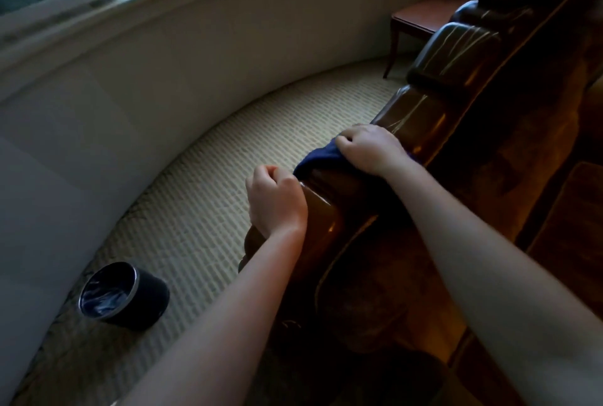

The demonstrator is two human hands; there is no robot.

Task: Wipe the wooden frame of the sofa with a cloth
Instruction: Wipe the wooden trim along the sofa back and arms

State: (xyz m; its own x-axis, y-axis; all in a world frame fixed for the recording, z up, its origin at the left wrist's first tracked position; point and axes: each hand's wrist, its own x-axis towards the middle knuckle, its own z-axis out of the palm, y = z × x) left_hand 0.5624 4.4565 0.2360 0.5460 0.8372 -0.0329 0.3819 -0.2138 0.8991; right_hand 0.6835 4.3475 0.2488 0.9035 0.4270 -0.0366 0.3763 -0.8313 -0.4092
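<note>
Head view: right hand point(368, 148) presses dark blue cloth point(318, 159) on glossy carved brown wooden sofa frame point(421, 131); left hand point(277, 200) curled, empty, beside it

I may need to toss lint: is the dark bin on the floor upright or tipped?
Upright. The bin stands on the carpet with its open mouth facing up, showing a liner inside.

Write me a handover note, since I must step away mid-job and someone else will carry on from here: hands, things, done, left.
Right hand: grips the dark blue cloth, pressing it on top of the sofa's carved wooden frame.
Left hand: curled, holding nothing, resting against the frame's near side.
Done: cannot tell how much is wiped; the wood shines along its whole length.
Left: work the cloth along the frame toward the far end by the chair.
</note>
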